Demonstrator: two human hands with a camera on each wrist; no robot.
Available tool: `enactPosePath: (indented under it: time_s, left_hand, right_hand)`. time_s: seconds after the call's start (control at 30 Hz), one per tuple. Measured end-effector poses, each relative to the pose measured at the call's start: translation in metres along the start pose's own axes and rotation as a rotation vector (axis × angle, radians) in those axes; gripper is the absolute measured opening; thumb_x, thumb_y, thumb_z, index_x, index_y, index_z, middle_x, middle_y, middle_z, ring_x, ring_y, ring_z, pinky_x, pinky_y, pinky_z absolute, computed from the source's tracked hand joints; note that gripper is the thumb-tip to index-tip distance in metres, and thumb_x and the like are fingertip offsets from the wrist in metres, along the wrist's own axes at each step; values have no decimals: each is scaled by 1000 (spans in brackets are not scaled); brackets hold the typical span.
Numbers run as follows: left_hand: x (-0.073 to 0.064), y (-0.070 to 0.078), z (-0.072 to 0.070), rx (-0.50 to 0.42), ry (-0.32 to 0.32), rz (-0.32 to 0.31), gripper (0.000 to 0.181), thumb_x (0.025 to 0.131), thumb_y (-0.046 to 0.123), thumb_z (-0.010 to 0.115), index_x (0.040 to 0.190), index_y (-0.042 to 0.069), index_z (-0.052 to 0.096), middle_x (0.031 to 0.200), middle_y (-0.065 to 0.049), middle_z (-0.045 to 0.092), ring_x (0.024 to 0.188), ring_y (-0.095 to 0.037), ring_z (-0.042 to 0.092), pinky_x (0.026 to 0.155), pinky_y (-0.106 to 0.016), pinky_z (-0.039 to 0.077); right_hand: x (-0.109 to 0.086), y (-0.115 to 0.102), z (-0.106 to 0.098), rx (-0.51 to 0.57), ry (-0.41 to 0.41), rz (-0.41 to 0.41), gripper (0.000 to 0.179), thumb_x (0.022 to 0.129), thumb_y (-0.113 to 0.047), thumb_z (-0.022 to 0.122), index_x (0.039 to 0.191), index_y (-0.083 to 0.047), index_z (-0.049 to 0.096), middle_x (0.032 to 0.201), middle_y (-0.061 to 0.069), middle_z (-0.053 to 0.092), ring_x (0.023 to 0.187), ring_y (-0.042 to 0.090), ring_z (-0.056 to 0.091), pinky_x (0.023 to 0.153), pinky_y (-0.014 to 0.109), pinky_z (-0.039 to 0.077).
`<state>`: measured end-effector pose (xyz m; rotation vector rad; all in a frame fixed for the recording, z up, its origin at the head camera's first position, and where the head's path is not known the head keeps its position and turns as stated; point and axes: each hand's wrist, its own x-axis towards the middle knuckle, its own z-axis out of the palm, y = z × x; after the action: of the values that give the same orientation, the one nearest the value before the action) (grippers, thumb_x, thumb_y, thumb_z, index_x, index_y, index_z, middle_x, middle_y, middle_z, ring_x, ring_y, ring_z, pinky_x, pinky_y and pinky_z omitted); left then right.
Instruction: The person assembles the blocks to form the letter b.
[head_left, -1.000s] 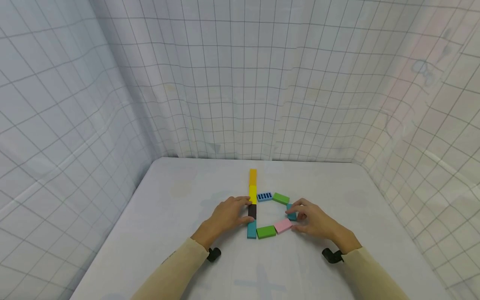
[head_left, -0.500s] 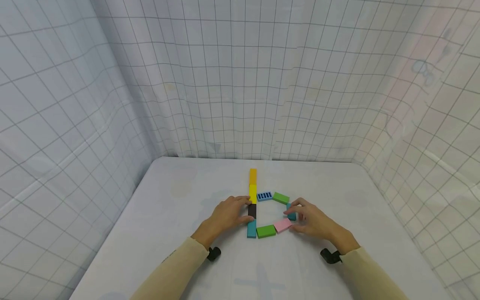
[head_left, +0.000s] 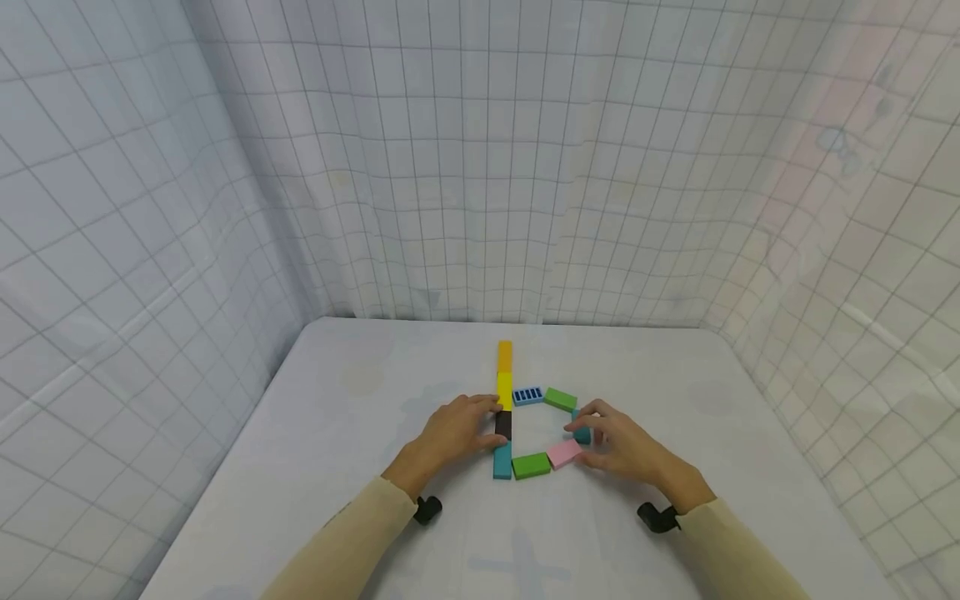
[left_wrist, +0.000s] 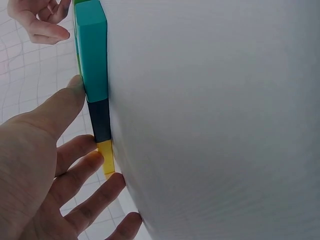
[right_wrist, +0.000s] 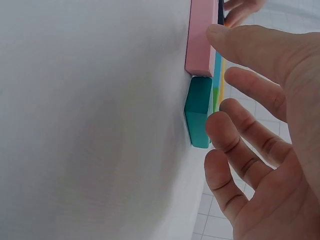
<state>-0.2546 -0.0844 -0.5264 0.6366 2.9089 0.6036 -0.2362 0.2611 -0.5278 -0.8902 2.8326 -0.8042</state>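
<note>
Flat rectangular blocks lie on the white table, forming a straight column with a loop off its right side. From far to near, the column has an orange block [head_left: 506, 357], a yellow block [head_left: 504, 383], a black block [head_left: 503, 426] and a teal block [head_left: 502, 463]. My left hand [head_left: 453, 429] rests along its left side, thumb at the near teal block, fingertips by the yellow one. My right hand [head_left: 628, 443] has its thumb at the pink block [right_wrist: 201, 45]. Its fingers arch loosely over the loop's teal block [right_wrist: 199, 110], partly hiding it in the head view.
Completing the loop are a near green block [head_left: 531, 466], a far green block [head_left: 561, 399] and a blue block with dark slots [head_left: 528, 396]. The table [head_left: 360, 550] is bounded by white gridded curtains [head_left: 465, 167] at the back and both sides.
My right hand has shifted slightly left, its fingers reaching a little further over the loop's teal block. The left hand stays in place. The head view has tilted a little.
</note>
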Motion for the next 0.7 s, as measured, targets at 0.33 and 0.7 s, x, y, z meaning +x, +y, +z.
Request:
enactPosePath:
  time_s: [0.33,0.7]
  left_hand:
    - [-1,3,1,4,4,11,67,103,51,89,159,18,72,173,-4,65,152,-37,66,124,-63,58]
    - [0,0,0,46,3,9,70,103,55,89,160,18,71,172,-3,66,152,-35,66,123,-61,59]
  right_hand:
    - [-3,1,2,-11,19,45,41,104,-35,93,140,-20,83,145,3,67,105,12,65,91,29,62]
    - [-8,3,4,29,61,-10,36,106,-31,90,137,-14,84,142,5,70,98,10,67,84,27,62]
